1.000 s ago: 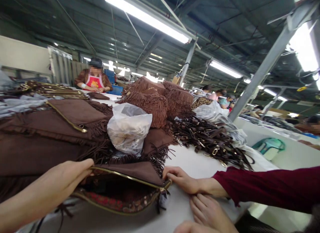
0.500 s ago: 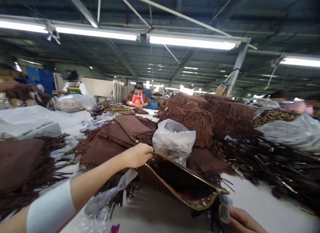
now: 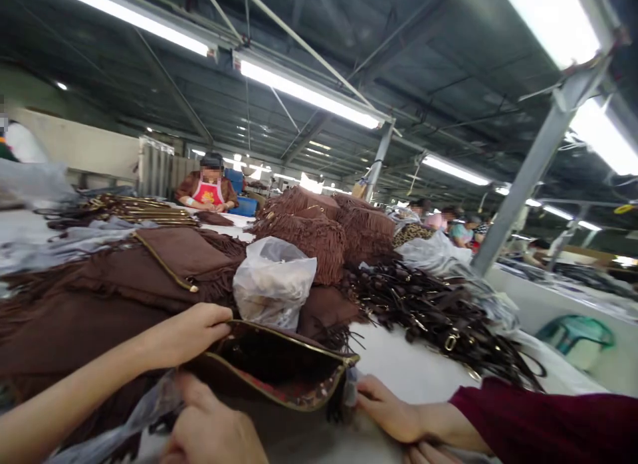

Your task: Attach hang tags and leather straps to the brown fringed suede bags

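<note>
A dark brown fringed bag hangs open, its gold zip around the mouth and a patterned lining inside. My left hand is closed on its left upper corner. Low in the view, my right hand is blurred, with its index finger near the bag's front left edge beside a translucent plastic strip; its grip is unclear. At the bag's right end, another person's hand, below a maroon sleeve, touches the corner tab. More fingers show under that wrist.
Brown fringed bags lie at left and are stacked behind. A white plastic bag stands beyond the open bag. Dark straps with metal fittings are heaped at right. A person in a red apron sits across the table.
The view has turned right, shifting the scene left. My right hand has appeared at the bottom, and the other person's maroon sleeve now shows. My left hand still holds the bag.
</note>
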